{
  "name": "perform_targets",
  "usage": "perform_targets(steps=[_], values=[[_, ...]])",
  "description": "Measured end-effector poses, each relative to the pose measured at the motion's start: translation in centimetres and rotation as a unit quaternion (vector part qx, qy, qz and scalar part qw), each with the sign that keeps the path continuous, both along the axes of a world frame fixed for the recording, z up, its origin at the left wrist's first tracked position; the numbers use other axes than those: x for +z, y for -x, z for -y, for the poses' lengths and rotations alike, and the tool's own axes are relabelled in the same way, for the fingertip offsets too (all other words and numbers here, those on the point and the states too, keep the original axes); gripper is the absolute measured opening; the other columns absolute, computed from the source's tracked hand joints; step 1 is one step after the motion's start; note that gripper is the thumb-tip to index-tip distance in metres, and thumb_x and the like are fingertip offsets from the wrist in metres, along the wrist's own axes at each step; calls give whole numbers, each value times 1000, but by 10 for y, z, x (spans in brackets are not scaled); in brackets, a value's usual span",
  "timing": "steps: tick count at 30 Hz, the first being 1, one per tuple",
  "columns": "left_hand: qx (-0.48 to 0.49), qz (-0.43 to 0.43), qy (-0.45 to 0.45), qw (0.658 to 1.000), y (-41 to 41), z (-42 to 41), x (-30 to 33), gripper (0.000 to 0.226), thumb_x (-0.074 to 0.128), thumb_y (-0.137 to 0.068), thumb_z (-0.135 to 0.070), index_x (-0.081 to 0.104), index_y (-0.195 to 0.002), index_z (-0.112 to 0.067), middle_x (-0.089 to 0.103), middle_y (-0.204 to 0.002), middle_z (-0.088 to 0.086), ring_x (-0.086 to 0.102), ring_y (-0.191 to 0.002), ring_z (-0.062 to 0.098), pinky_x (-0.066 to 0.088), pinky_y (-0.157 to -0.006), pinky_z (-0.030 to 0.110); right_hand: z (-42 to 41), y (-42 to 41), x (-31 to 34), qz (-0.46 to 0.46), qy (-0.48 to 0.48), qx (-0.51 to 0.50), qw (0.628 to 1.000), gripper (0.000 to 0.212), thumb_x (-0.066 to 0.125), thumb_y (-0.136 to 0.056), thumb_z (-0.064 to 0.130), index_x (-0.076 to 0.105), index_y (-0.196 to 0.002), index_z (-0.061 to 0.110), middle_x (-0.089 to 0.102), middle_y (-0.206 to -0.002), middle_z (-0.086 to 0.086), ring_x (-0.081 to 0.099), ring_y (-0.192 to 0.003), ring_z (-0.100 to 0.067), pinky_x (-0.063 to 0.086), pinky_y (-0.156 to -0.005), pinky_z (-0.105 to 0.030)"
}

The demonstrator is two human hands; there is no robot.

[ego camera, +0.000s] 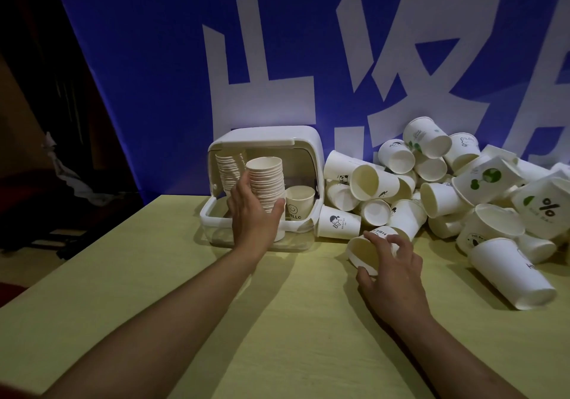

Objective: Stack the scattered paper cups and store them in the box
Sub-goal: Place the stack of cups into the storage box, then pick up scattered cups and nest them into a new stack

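A white storage box [303, 149] with a raised lid stands at the back of the yellow table [154, 290]. My left hand [251, 210] grips a tall stack of white paper cups [267, 183] upright inside the box, beside a second stack [226, 170] leaning at the box's left. A single "HELLO" smiley cup [298, 203] stands in the box to the right. My right hand [390, 263] closes around a lone cup [361, 252] lying on its side on the table, mouth to the left. A heap of loose cups [447, 189] lies to the right of the box.
A blue banner [154, 75] with large white characters hangs behind the table. One cup [512, 272] lies on its side at the right, near my right hand. The table's left edge runs diagonally, with dark floor and crumpled white material [66, 173] beyond it.
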State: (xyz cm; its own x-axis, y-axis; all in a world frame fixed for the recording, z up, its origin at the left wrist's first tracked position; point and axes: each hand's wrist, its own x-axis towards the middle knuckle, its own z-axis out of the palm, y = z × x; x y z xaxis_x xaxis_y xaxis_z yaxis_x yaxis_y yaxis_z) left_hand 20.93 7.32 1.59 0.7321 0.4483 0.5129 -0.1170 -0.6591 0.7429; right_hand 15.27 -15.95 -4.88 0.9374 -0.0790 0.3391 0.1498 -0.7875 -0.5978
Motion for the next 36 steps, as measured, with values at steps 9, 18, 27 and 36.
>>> perform_targets(steps=[9,18,27,36], values=[[48,-175,106,978,-49,-1,32,86,87,-73,-40,38,-142,-20,54,-142,6,54,-127,36,46,-103,51,1,-2,-2,2,-5,1,1000,69,67,-85,31,33,-143,44,17,-148,4,27,-130,-24,47,-97,-41],[109,-146,128,975,-83,4,33,91,86,-75,-35,33,-146,-12,34,-151,13,38,-137,37,36,-108,51,1,-4,-6,15,-5,4,1000,65,64,-86,28,34,-142,44,18,-146,5,31,-125,-22,46,-92,-38],[141,-119,153,971,-102,10,29,87,85,-76,-30,35,-144,-12,33,-151,14,36,-137,36,36,-108,50,2,-5,-6,24,-13,4,1000,66,64,-85,27,34,-141,45,16,-143,7,31,-122,-20,46,-92,-37],[81,-94,243,962,-78,12,39,79,81,-81,-29,37,-144,-13,38,-148,11,43,-131,35,40,-109,48,2,-4,-6,22,-27,2,999,65,68,-82,27,37,-137,42,14,-145,10,35,-123,-25,46,-93,-40]])
